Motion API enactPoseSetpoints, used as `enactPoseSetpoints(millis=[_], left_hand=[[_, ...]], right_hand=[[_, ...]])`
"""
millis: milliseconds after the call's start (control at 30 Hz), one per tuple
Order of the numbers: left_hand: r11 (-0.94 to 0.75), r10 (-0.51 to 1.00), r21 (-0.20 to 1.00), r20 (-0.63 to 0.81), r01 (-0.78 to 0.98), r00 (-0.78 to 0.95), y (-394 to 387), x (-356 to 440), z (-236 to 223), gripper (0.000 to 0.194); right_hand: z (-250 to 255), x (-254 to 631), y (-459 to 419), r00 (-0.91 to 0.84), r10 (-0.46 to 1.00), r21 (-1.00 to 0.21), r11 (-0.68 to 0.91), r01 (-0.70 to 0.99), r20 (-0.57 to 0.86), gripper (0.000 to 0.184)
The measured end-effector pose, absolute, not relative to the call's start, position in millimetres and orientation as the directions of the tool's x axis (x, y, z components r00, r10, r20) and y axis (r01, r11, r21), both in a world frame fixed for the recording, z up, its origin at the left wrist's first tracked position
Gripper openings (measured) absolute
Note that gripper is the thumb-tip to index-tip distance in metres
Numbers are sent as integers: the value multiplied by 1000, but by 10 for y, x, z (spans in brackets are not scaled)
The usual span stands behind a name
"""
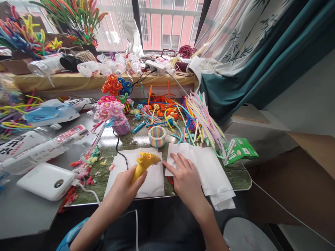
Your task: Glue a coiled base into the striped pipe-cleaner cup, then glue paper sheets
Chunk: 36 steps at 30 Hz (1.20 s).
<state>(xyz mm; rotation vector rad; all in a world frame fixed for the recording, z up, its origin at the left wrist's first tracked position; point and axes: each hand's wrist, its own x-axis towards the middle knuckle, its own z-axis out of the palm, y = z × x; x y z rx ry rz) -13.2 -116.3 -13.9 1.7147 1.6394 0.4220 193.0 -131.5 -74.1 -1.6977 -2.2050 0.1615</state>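
A yellow hot glue gun [143, 163] is gripped by its handle in my left hand [127, 186], its nozzle pointing right. Spread out flat, my right hand [186, 179] presses on a small white paper sheet [171, 149]. The tip of its index finger is close to the nozzle; whether they touch I cannot tell. Another white sheet [154, 186] lies beneath the glue gun. Just beyond the hands stands a small striped pastel pot [157, 138]. A bit of something red shows under my right hand, mostly hidden.
Pipe cleaners [201, 118] lie bundled at the back right, beside a green carton [240, 150]. Folded white sheets [213, 170] are right of my hand. A pink flower pot [121, 123], a white power bank [48, 181] and plastic bottles [44, 148] occupy the left.
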Motion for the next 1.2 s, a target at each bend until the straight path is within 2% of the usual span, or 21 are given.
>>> enactPoseSetpoints(millis=[500, 733, 1033, 1200], left_hand=[[27, 951, 706, -235, 707, 199, -1314, -252, -246, 35], [-28, 956, 725, -181, 688, 229, -1410, -272, -302, 32], [-44, 941, 749, -192, 661, 280, -1550, -334, -287, 33], [4, 932, 754, -241, 657, 271, -1597, -372, -253, 35]], right_hand=[[-729, 1928, -1320, -256, 947, -215, 295, 931, 194, 68], [-722, 1937, -1317, -266, 948, -219, 300, 928, 175, 67], [-719, 1936, -1328, -260, 949, -233, 298, 926, 179, 62], [-728, 1940, -1330, -264, 945, -224, 305, 926, 194, 62]])
